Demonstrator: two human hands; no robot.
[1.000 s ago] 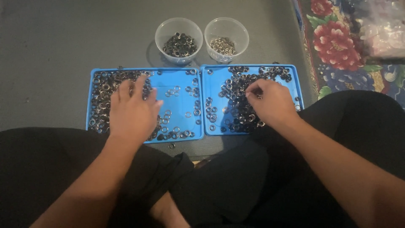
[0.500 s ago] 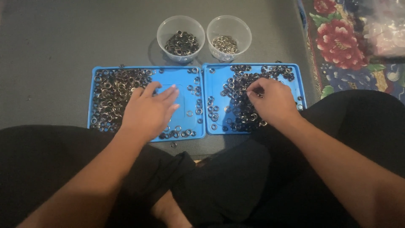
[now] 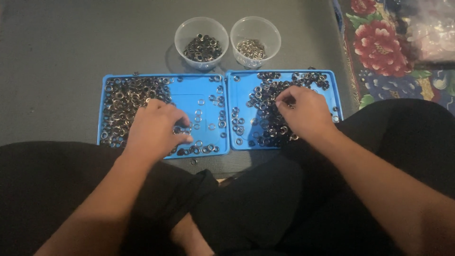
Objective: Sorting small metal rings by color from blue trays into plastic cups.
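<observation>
1. I see my left hand [image 3: 154,130] resting palm-down on the left blue tray [image 3: 199,92], fingers curled over small metal rings [image 3: 128,97]; whether it grips any I cannot tell.
2. My right hand [image 3: 305,114] sits on the right blue tray [image 3: 239,83], fingertips pinched narrow at its ring pile [image 3: 265,111].
3. The trays touch edge to edge; bare blue floor shows between the left tray's pile and its right rim.
4. Two clear cups, the left cup [image 3: 201,42] and the right cup [image 3: 255,40], stand just beyond the trays, both holding rings.
5. Everything lies on a grey mat [image 3: 71,47]; a floral cloth [image 3: 379,42] borders the right edge.
</observation>
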